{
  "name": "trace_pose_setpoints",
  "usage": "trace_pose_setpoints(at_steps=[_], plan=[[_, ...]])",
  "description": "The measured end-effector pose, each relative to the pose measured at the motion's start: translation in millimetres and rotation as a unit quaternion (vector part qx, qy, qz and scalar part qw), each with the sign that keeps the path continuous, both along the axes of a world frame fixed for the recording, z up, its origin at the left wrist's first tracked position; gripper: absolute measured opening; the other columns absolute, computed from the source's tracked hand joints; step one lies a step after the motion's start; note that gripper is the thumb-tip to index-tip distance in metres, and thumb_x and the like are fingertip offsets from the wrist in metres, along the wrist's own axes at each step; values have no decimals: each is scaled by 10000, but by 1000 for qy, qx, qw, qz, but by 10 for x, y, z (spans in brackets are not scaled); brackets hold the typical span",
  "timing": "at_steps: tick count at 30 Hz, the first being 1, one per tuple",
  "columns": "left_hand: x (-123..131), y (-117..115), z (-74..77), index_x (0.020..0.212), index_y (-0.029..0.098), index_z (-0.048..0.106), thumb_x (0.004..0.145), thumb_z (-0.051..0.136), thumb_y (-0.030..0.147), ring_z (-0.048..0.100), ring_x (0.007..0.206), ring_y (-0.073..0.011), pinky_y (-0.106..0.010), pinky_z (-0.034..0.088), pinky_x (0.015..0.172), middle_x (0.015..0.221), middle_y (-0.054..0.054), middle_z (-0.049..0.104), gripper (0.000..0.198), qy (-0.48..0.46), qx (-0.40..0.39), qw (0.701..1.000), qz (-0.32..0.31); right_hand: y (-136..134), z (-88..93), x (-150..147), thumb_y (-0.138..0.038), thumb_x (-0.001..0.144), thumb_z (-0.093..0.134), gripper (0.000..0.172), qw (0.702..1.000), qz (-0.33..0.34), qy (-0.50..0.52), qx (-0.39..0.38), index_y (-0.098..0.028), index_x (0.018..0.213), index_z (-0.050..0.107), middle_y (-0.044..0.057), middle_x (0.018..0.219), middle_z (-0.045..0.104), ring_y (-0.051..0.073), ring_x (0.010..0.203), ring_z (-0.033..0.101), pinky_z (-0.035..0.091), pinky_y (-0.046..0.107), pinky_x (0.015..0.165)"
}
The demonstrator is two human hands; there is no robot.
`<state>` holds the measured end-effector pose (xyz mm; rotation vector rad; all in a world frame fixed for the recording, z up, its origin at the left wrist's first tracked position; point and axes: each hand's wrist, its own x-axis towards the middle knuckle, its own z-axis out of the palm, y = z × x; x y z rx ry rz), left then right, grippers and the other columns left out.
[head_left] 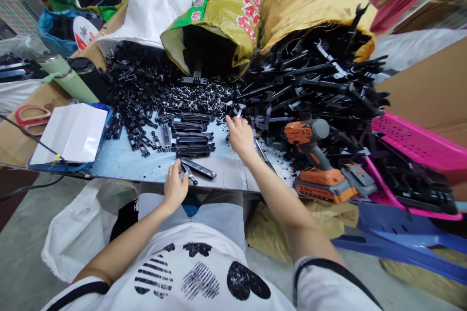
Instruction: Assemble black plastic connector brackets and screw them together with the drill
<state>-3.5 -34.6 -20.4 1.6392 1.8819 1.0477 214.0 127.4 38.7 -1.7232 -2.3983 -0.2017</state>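
At the table's near edge my left hand [176, 187] pinches the end of a folding black bracket [200, 168], whose thin arm [190, 175] juts out below the main bar. My right hand [241, 137] reaches forward over the near edge of a heap of small screws [200, 98], index finger stretched out and apart from the others. Just beyond its fingertips lie silver-ended black parts [239, 110]. A stack of similar black brackets [193, 138] lies in rows between and beyond my hands.
Small black links [136, 92] are heaped at left, long black parts [310, 77] at right. An orange cordless driver [316, 160] stands beside a pink basket [419, 143]. White paper [73, 131], red-handled scissors [33, 119] and a green bottle [69, 77] are at left. Open sacks [219, 14] line the back.
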Motion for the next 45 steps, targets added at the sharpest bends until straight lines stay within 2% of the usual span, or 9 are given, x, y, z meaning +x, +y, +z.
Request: trace_pose_setpoints(at_steps=[2,4,6,8,13,19,26,34,45], plan=[[-64,49,120,1278,173,473,848,464,175,515,1103,-254,-419,432,916,1195,-146,517,429,110,39,992,-54,373,-43,220,-101,905,341,385,995,52,-80,-1,-106,1229,550,209,1355,418,323,1208,372,380,455,879],[-65,158,244,1242,214,518,827,490,163,464,1161,-268,-450,359,985,1221,-116,523,418,196,65,958,-197,637,-75,361,-86,893,361,324,985,110,-135,-22,-105,1065,635,185,1391,393,316,1265,317,311,502,956],[-25,284,314,1240,247,520,835,494,155,501,1100,-251,-441,350,969,1140,-85,578,416,260,55,899,-349,738,-33,426,-65,891,353,312,974,153,-164,-28,-107,970,652,160,1360,440,290,1277,317,218,531,1025],[14,388,317,1243,225,514,865,435,113,549,981,-226,-402,381,895,1017,-83,615,402,311,25,860,-404,646,90,441,-67,901,352,291,970,177,-164,1,-101,964,634,156,1289,503,270,1262,350,152,529,1061],[5,494,232,1181,149,536,904,446,211,548,894,-237,-345,408,764,948,-111,602,298,343,-27,878,-332,-225,301,398,-370,944,446,287,955,255,-146,-40,-121,959,587,120,903,630,224,883,564,385,386,850],[60,547,299,1201,167,502,920,412,273,524,977,-241,-357,404,827,1056,-105,579,314,309,-34,874,-374,-1038,-115,304,-462,959,373,336,921,317,-150,-169,-176,993,545,64,870,605,173,751,582,329,250,582],[135,511,344,1109,170,515,711,558,694,517,980,-295,-395,406,823,1063,-128,570,659,301,-38,879,-367,-1144,-169,187,-519,961,286,414,944,226,-123,-206,-198,1019,541,59,896,609,170,740,603,296,247,564],[6,469,222,1145,158,459,720,588,652,569,978,-276,-381,466,800,1047,-121,583,665,238,43,917,-317,-1265,106,26,-370,982,323,287,963,199,-124,-134,-193,1049,538,106,922,603,211,809,570,301,286,641],[-15,432,180,1111,149,507,794,550,587,609,958,-262,-372,494,809,1009,-123,624,542,211,96,921,-314,-1072,333,11,-406,967,382,278,948,249,-147,-129,-185,989,551,85,885,610,208,776,588,298,276,616]])
